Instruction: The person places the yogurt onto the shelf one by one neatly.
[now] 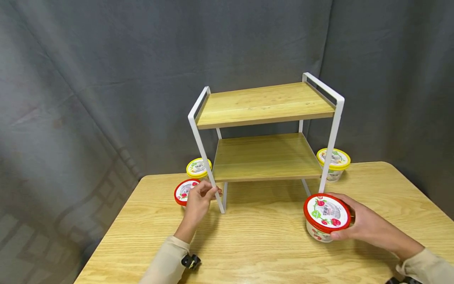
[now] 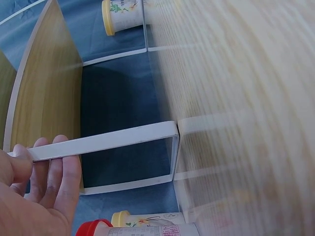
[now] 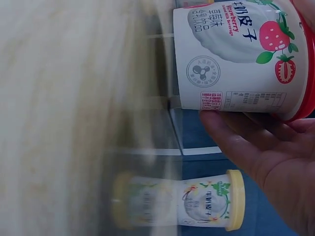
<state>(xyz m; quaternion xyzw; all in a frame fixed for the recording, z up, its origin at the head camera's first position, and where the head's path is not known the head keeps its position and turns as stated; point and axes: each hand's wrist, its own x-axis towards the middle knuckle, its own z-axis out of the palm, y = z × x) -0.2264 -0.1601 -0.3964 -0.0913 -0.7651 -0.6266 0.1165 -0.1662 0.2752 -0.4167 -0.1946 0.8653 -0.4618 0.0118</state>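
My left hand (image 1: 198, 202) grips the front left leg of a two-tier shelf rack with a white metal frame (image 1: 202, 152) and wooden boards. In the left wrist view the thumb is on one side of the white leg (image 2: 106, 141) and the fingers (image 2: 71, 179) on the other. My right hand (image 1: 370, 227) holds a tub (image 1: 317, 232) with a red lid and strawberry pictures, in front of the rack's right leg. In the right wrist view its white side (image 3: 236, 64) shows printed text, with fingers along its lower edge.
Left of the rack stand a red-lidded tub (image 1: 184, 191) and, behind it, a yellow-lidded tub (image 1: 198, 167). Another yellow-lidded tub (image 1: 333, 158) is behind the rack's right leg. The wooden table (image 1: 269, 252) backs onto a grey curtain (image 1: 142, 79).
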